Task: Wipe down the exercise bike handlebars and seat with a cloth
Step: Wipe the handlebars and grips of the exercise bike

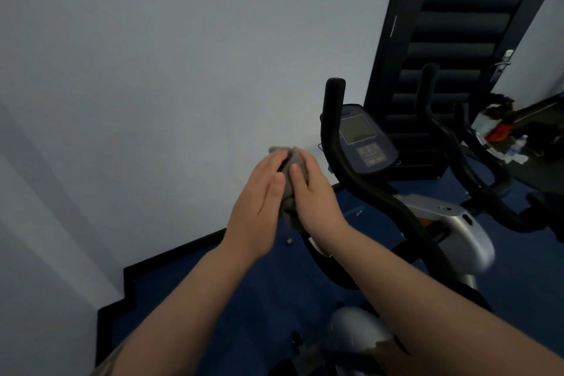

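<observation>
Grey cloth (290,174), black handlebars (335,137), silver bike body (457,229), blue floor (232,290) (black-edged), pale wall (152,70).

You've got two hands up, left grip (259,207) and right grip (314,195), and one grey cloth (290,180) squeezed between them. One exercise bike (451,223) with one console (363,137), one upright handlebar (334,107) showing, plus one dark door (451,40).
</observation>
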`<state>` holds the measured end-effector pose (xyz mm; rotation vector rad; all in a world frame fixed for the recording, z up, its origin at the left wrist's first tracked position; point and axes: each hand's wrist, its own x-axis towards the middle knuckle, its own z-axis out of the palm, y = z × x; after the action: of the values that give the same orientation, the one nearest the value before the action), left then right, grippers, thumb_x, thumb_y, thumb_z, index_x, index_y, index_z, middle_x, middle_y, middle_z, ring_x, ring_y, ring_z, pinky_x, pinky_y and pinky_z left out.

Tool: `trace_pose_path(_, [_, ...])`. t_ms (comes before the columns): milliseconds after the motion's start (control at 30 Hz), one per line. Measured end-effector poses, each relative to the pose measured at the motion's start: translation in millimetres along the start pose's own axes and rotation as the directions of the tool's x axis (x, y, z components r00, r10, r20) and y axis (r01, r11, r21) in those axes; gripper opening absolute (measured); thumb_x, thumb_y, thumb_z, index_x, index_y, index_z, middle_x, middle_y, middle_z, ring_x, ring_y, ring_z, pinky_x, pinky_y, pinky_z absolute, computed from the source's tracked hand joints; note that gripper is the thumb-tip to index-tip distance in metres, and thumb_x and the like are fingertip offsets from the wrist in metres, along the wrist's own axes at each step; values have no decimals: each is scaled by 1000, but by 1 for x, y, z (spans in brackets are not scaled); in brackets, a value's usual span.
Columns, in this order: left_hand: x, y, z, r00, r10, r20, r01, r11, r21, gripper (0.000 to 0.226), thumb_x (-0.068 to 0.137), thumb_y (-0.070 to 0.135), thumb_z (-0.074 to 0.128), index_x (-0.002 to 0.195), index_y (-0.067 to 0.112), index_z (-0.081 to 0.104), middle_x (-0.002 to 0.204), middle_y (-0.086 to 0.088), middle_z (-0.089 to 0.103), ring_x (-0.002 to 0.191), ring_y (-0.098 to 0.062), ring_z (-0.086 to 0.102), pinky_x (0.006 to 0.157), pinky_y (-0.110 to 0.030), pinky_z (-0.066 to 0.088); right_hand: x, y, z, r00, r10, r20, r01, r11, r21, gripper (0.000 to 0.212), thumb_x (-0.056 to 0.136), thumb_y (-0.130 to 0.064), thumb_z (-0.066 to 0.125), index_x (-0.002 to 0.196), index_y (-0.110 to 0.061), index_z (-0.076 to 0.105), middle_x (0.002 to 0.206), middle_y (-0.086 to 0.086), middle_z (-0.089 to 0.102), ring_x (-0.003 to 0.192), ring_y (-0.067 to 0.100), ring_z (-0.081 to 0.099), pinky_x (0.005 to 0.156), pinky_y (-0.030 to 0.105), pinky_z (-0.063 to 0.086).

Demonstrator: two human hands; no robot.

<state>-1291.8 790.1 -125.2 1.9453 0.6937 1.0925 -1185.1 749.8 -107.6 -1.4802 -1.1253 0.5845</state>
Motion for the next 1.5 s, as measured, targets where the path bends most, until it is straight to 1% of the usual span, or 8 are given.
trace_pose_path(267, [-5,4,14,997,77,-4,-77,997,13,34,99,51,20,133,56,20,136,50,22,132,20,23,103,0,17,18,-2,-4,998,60,2,-59,993,-104,38,105,-37,25,109,-13,54,96,0,63,90,15,60,84,36,50])
trace_pose_path(567, [-4,-8,12,997,74,-4,-74,996,44,42,100,46,22,142,40,22,146,33,24,138,13,21,110,-6,15,-12,21,-28,970,206,131,-175,960,-216,35,105,-40,24,102,-21,54,97,0,61,90,10,58,72,17,46])
trace_pose_path(733, [-2,-4,10,986,162,-48,-157,982,108,38,102,44,24,138,39,35,128,39,39,119,13,41,99,-7,29,23,-10,0,940,333,73,-341,926,163,34,102,-26,30,104,-12,60,104,9,66,95,23,64,87,41,54])
trace_pose_path(833, [-2,-7,9,984,165,-62,-155,977,146,43,101,46,22,142,35,33,135,35,36,125,14,37,104,-9,26,16,-3,9,982,175,-74,-177,984,-19,35,104,-35,26,112,-18,56,102,5,65,95,22,62,87,42,52])
trace_pose_path(1000, [-3,-10,12,985,153,-78,-141,980,139,43,102,44,20,142,33,29,142,33,31,130,18,28,108,-9,20,-17,24,-23,985,154,74,-127,950,-286,34,103,-46,26,101,-23,52,85,-4,60,81,13,60,75,37,49])
trace_pose_path(1267, [-10,3,4,1000,-17,8,17,999,-34,44,101,45,23,144,41,25,150,31,25,137,15,23,115,-14,18,-2,-3,-5,987,109,115,-128,977,170,45,105,-36,33,149,-31,26,135,-8,48,120,10,51,97,25,45])
trace_pose_path(1400, [-30,4,9,995,-100,29,104,982,-158,45,97,52,25,142,47,19,154,28,22,140,12,20,116,-14,17,-16,7,-26,955,45,292,-33,998,-45,66,101,-30,47,154,-33,8,145,-4,43,126,8,49,107,30,42])
trace_pose_path(1500, [-35,10,16,993,-116,-6,113,980,-161,60,95,54,25,151,32,19,157,20,22,141,11,21,115,-12,17,10,-6,-26,979,-56,197,77,992,-98,61,99,-26,54,151,-25,24,121,-14,53,101,-11,55,88,7,43])
